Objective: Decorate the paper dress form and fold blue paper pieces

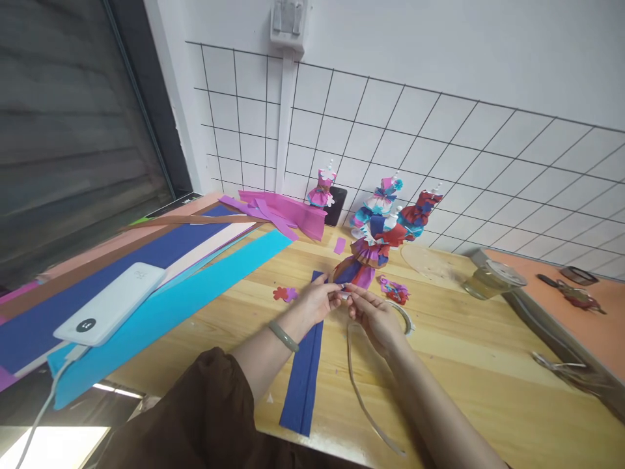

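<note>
My left hand (319,303) and my right hand (375,318) meet over the table, thumbs and fingertips pinched together on a small whitish and dark piece too small to name. Just behind them stands a doll-like figure in a ruffled crepe paper dress (369,253) of blue, brown, pink and red. A dark blue crepe paper strip (301,384) lies lengthwise on the table, partly under my left wrist. Beside my right hand is a roll of tape (403,318), partly hidden. Small flower cutouts (284,294) rest left of my left hand, and a pile of colourful paper flowers (394,290) to the right.
Long crepe paper strips (195,286) cover the table's left side, with a white power bank (111,303) and cable on top. More dressed figures (420,213) stand at the back. A glass cup (493,280), scissors (566,368) and an orange surface (586,326) are at right.
</note>
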The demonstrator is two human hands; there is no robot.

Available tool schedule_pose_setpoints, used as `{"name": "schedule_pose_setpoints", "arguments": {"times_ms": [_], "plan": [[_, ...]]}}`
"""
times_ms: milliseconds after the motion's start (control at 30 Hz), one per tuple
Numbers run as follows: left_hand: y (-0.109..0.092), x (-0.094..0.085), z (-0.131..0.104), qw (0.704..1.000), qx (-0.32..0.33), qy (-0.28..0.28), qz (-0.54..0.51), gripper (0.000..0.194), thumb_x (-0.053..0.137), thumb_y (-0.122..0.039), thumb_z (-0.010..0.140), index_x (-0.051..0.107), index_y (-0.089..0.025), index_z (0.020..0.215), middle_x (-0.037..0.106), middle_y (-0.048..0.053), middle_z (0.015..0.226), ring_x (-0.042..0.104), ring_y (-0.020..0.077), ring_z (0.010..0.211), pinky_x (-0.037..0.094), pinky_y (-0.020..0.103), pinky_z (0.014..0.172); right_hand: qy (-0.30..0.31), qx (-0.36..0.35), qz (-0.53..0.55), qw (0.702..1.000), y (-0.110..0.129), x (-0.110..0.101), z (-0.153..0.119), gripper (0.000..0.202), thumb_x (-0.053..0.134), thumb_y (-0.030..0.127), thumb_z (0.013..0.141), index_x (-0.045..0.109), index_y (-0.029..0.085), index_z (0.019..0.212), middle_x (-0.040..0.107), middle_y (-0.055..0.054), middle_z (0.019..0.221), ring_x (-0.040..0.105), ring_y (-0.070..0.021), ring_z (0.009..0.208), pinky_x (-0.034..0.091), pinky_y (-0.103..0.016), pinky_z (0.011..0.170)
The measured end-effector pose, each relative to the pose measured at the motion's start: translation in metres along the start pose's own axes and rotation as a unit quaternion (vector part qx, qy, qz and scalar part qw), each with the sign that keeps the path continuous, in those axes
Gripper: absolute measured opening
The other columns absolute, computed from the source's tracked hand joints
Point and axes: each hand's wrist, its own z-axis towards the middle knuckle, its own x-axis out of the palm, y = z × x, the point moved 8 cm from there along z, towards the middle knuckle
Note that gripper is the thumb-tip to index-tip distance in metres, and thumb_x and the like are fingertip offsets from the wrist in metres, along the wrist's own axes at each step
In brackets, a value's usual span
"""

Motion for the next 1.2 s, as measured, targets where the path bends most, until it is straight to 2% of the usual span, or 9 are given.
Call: {"name": "schedule_pose_setpoints", "arguments": {"times_ms": [167,333,600,767,900,1100,1200], "plan": [[-0.001,0.002,-0.002,1.000,0.003,-0.008,-0.004,0.034,0.057,-0.005,0.066,0.047,-0.015,0.098,0.057,0.000,0.064,0.053,0.0052,0.047,0.039,0.014,0.043,-0.028,-0.017,0.013,0.999,-0.005,-0.006,0.006,0.036,0.068,0.033,0.061,0.064,0.018,0.094,0.060,0.000,0.067,0.048,-0.0078,0.051,0.039,-0.023,0.052],[-0.004,0.004,-0.002,1.000,0.019,0.006,-0.016,0.033,0.056,-0.004,0.066,0.049,-0.016,0.096,0.056,0.000,0.064,0.053,0.0050,0.047,0.040,0.014,0.043,-0.010,-0.025,0.000,1.000,-0.011,-0.006,0.008,0.037,0.064,0.034,0.066,0.061,0.018,0.099,0.059,-0.001,0.070,0.048,-0.0080,0.053,0.040,-0.023,0.054],[0.000,0.003,-0.002,1.000,0.002,0.001,-0.006,0.031,0.055,-0.004,0.067,0.049,-0.017,0.094,0.055,-0.001,0.059,0.053,0.0055,0.046,0.042,0.014,0.045,-0.043,-0.111,-0.164,0.979,0.003,-0.003,0.004,0.044,0.055,0.040,0.073,0.054,0.017,0.111,0.057,-0.002,0.067,0.047,-0.0119,0.054,0.042,-0.026,0.054],[-0.001,0.005,-0.004,1.000,0.001,0.004,-0.015,0.031,0.056,-0.004,0.065,0.050,-0.017,0.093,0.056,-0.002,0.059,0.053,0.0054,0.046,0.043,0.015,0.045,-0.044,-0.134,-0.251,0.958,-0.001,-0.005,0.006,0.046,0.049,0.039,0.077,0.048,0.018,0.118,0.061,-0.004,0.078,0.051,-0.0140,0.058,0.042,-0.028,0.057],[-0.001,0.004,-0.003,1.000,0.001,0.005,-0.015,0.034,0.058,-0.005,0.065,0.051,-0.018,0.095,0.058,-0.001,0.064,0.054,0.0052,0.048,0.043,0.014,0.045,-0.047,-0.175,-0.344,0.921,0.000,-0.005,0.004,0.048,0.045,0.038,0.079,0.044,0.018,0.123,0.063,-0.006,0.084,0.055,-0.0174,0.066,0.042,-0.029,0.059],[0.000,0.002,0.000,1.000,0.020,0.006,-0.020,0.036,0.063,-0.010,0.064,0.052,-0.018,0.098,0.058,0.000,0.068,0.054,0.0044,0.048,0.043,0.014,0.045,-0.033,-0.215,-0.529,0.820,0.010,0.006,-0.003,0.047,0.038,0.035,0.083,0.041,0.016,0.126,0.063,-0.008,0.076,0.056,-0.0196,0.061,0.039,-0.029,0.056],[0.001,0.000,0.002,1.000,0.025,-0.004,-0.007,0.039,0.065,-0.012,0.063,0.051,-0.018,0.099,0.058,0.000,0.069,0.053,0.0042,0.048,0.040,0.013,0.042,-0.025,-0.222,-0.570,0.791,0.011,0.010,-0.005,0.047,0.035,0.034,0.084,0.038,0.015,0.127,0.064,-0.010,0.079,0.058,-0.0205,0.064,0.039,-0.028,0.056]]}}
